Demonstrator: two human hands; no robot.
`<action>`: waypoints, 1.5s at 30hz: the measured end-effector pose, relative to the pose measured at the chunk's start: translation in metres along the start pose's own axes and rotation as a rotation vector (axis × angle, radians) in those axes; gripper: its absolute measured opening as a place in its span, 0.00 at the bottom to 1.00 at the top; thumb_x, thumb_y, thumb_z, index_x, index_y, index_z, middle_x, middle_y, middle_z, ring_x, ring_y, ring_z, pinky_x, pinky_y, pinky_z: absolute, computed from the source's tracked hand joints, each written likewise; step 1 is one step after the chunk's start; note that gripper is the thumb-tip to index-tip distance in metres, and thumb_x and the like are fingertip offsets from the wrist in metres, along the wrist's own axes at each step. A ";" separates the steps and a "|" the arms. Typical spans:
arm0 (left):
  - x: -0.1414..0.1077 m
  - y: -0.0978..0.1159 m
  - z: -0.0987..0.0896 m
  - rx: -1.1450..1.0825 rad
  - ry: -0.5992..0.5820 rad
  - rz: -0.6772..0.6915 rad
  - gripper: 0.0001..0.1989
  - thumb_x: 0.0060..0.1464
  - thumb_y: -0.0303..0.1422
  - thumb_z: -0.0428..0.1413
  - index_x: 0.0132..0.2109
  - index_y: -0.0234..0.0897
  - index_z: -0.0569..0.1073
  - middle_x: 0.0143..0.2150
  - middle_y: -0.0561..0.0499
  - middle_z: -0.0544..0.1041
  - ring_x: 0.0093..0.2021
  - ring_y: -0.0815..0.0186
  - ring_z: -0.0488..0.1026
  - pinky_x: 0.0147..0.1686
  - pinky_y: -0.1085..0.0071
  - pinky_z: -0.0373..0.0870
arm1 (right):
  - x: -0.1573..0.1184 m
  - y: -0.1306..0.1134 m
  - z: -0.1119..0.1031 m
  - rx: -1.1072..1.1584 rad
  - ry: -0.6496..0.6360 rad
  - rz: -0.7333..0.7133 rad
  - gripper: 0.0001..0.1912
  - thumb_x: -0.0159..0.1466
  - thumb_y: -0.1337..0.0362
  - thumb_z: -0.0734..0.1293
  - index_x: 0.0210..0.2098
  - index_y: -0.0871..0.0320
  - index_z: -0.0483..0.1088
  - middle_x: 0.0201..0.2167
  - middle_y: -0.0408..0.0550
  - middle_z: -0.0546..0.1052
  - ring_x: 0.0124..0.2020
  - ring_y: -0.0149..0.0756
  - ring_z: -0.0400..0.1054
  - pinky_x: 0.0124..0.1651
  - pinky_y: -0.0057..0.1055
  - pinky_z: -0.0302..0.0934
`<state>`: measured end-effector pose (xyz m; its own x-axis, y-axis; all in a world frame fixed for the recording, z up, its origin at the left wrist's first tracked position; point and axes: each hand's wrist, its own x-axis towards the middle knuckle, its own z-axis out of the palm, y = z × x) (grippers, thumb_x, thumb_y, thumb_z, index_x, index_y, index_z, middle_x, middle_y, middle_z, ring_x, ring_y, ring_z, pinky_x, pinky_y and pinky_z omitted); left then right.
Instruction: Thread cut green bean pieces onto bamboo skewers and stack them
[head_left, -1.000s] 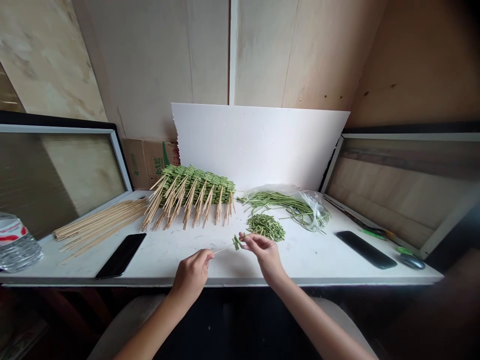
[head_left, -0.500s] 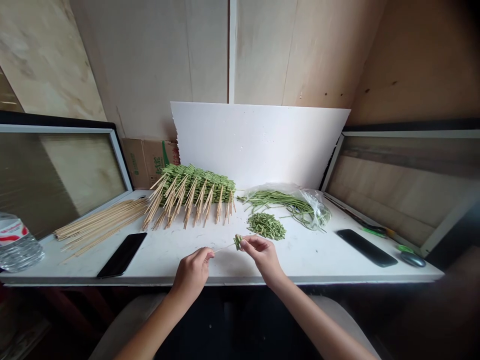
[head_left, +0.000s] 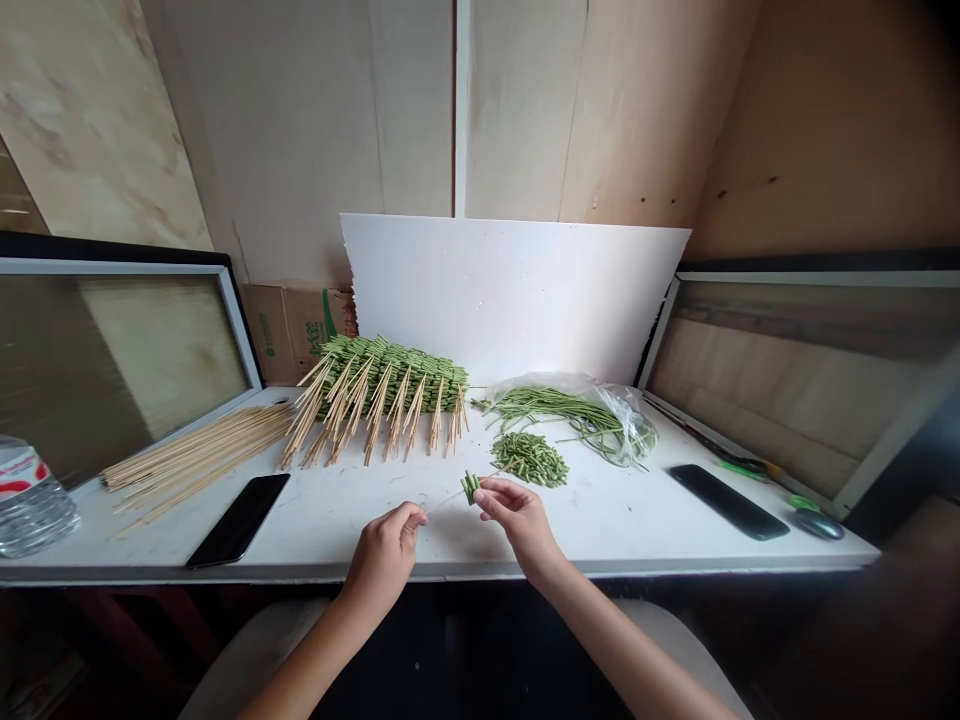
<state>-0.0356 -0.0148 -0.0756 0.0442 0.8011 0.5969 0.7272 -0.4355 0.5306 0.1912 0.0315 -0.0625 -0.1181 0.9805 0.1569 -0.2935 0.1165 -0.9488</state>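
My left hand is closed around one end of a thin bamboo skewer above the front of the table. Several cut green bean pieces sit side by side across the skewer. My right hand pinches at their right side, thumb and fingers together; the fingers partly hide what they hold. Just beyond it lies a heap of cut bean pieces. Long uncut beans rest in a clear plastic bag behind that heap.
Finished bean skewers are stacked at the back left, sticks forward. Bare skewers, a black phone and a water bottle lie left. On the right are a dark phone, a mouse and scissors.
The bean pieces on the skewer have shifted slightly left of my right fingertips, and the row now looks more spread. Both hands stay nearly in place; the view has tilted a little.
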 end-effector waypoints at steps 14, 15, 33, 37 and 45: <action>0.010 -0.035 -0.007 0.029 0.081 -0.060 0.16 0.69 0.38 0.47 0.36 0.41 0.75 0.25 0.53 0.78 0.24 0.63 0.76 0.28 0.72 0.69 | 0.010 -0.053 -0.025 0.385 -0.302 0.140 0.22 0.53 0.48 0.79 0.32 0.49 0.66 0.29 0.43 0.67 0.40 0.42 0.65 0.40 0.35 0.62; 0.009 -0.036 -0.006 0.036 0.076 -0.060 0.16 0.69 0.38 0.47 0.36 0.41 0.75 0.25 0.53 0.78 0.24 0.62 0.76 0.29 0.72 0.69 | 0.009 -0.054 -0.025 0.436 -0.327 0.159 0.22 0.51 0.52 0.81 0.32 0.49 0.65 0.28 0.41 0.66 0.39 0.41 0.65 0.40 0.34 0.61; 0.007 -0.045 -0.004 0.084 -0.035 -0.124 0.15 0.69 0.38 0.45 0.39 0.41 0.74 0.33 0.49 0.83 0.32 0.59 0.80 0.34 0.68 0.70 | 0.006 -0.058 -0.023 0.461 -0.591 0.169 0.23 0.54 0.63 0.79 0.29 0.52 0.58 0.26 0.38 0.60 0.37 0.38 0.66 0.41 0.34 0.58; 0.008 -0.046 -0.006 0.074 -0.066 -0.158 0.15 0.69 0.39 0.45 0.39 0.42 0.73 0.37 0.49 0.84 0.36 0.58 0.81 0.36 0.68 0.71 | 0.010 -0.051 -0.028 0.389 -0.641 0.131 0.23 0.56 0.58 0.79 0.29 0.53 0.58 0.26 0.38 0.60 0.37 0.39 0.67 0.42 0.36 0.59; 0.015 -0.065 -0.018 0.147 -0.125 -0.135 0.14 0.66 0.35 0.44 0.36 0.41 0.73 0.35 0.50 0.82 0.35 0.60 0.80 0.35 0.69 0.71 | 0.033 -0.049 -0.067 -0.359 -0.320 -0.073 0.21 0.64 0.46 0.72 0.45 0.54 0.69 0.39 0.48 0.76 0.41 0.41 0.72 0.40 0.36 0.63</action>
<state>-0.0942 0.0180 -0.0901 0.0177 0.8966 0.4425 0.8236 -0.2640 0.5020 0.2651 0.0691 -0.0289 -0.4121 0.8763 0.2496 0.0272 0.2856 -0.9580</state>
